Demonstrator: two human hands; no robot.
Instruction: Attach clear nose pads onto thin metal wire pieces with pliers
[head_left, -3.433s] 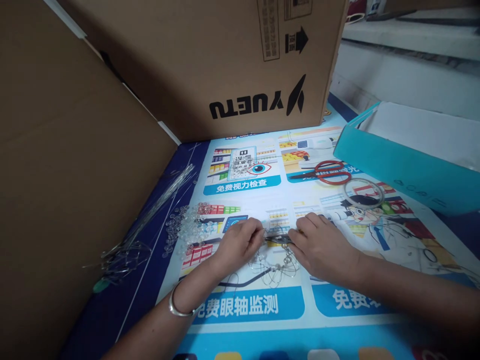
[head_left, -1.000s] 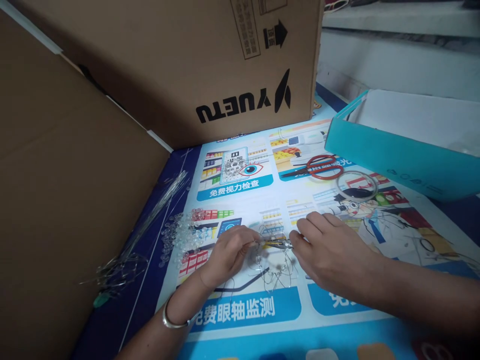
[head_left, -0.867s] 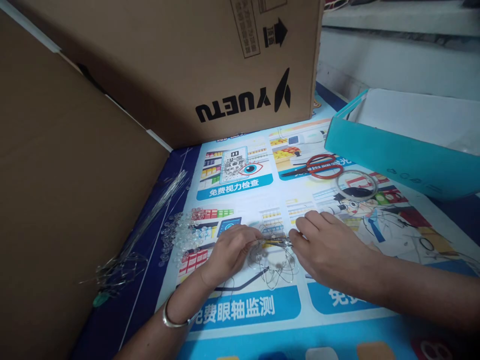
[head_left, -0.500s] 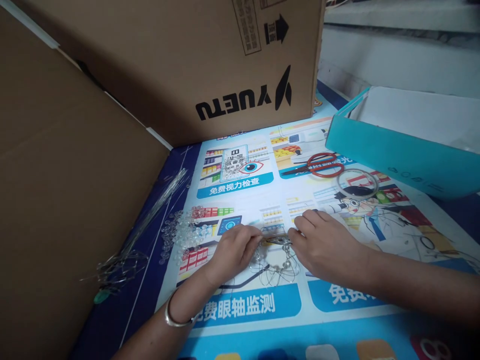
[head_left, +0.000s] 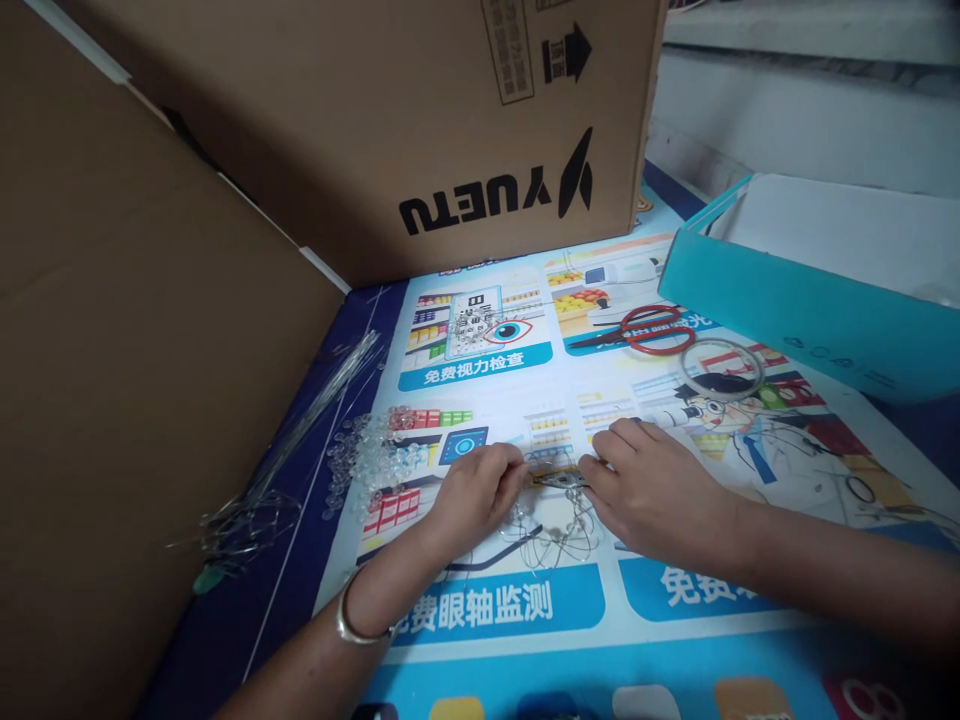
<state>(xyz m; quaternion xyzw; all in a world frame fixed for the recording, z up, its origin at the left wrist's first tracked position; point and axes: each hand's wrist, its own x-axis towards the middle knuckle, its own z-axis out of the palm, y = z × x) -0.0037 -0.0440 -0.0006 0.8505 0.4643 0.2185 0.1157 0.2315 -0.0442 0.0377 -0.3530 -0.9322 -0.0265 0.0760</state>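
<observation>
I am pinching a small metal piece [head_left: 556, 479] between both hands, low over the poster [head_left: 517, 400]. My left hand [head_left: 474, 497] is closing thumb and forefinger on its left end; my right hand [head_left: 651, 487] is gripping the right end the same way, fingers curled narrow. What the piece is exactly I cannot tell, it is too small and thin. Just under it a tangle of wire [head_left: 551, 530] is lying on the poster, touching the piece or nearly so. A bangle [head_left: 352, 625] is sitting on my left wrist.

Left of my left hand a heap of clear beads [head_left: 371, 462] is spreading over the poster, and beyond it a bundle of long wires [head_left: 300, 430] is running toward the cardboard sheet [head_left: 135, 330] at my left.

The poster is showing Chinese captions: "免费视力检查" under an eye drawing and "免费眼轴监测" on the blue band near my left wrist. Ahead a carton [head_left: 420, 110] is standing upside down, so its "YUETU" print and its arrow are reading inverted. Red scissors [head_left: 645, 332] are lying near a teal box [head_left: 795, 310] at the right, with a clear ring [head_left: 721, 370] just beside them.
</observation>
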